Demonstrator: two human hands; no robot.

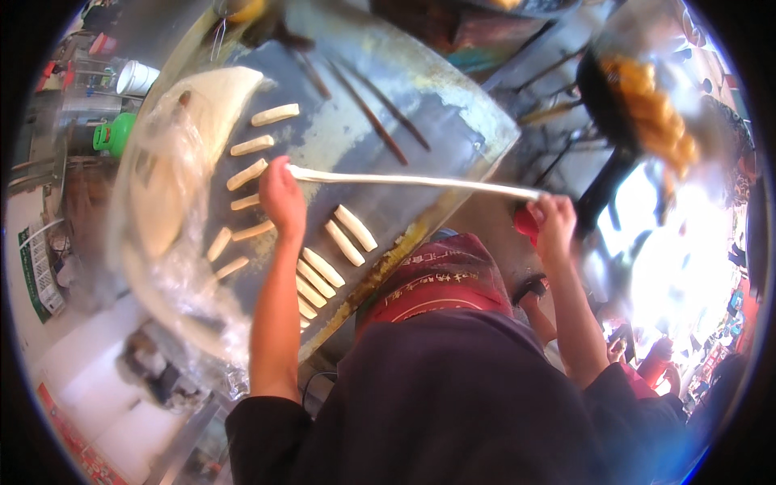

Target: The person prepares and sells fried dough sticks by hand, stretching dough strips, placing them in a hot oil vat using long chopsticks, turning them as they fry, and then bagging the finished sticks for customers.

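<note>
A long strip of dough (418, 180) is stretched between my two hands, above a metal worktable (339, 151) and past its right edge. My left hand (284, 197) grips one end over the table. Beyond the table's edge, my right hand (553, 221) pinches the other end. Short dough strips (251, 145) lie in a loose row to the left of my left hand. Several more, some in pairs (351, 235), rest along the near edge. A large slab of dough (224, 100) lies at the table's left, partly under clear plastic film (182, 145).
Long dark sticks (379, 112) lie across the far part of the table. To the right, golden fried dough (652, 109) sits in a dark rack or pan (597, 97). A green gas cylinder (115, 134) and a white bucket (137, 77) stand past the left side. People are at the lower right.
</note>
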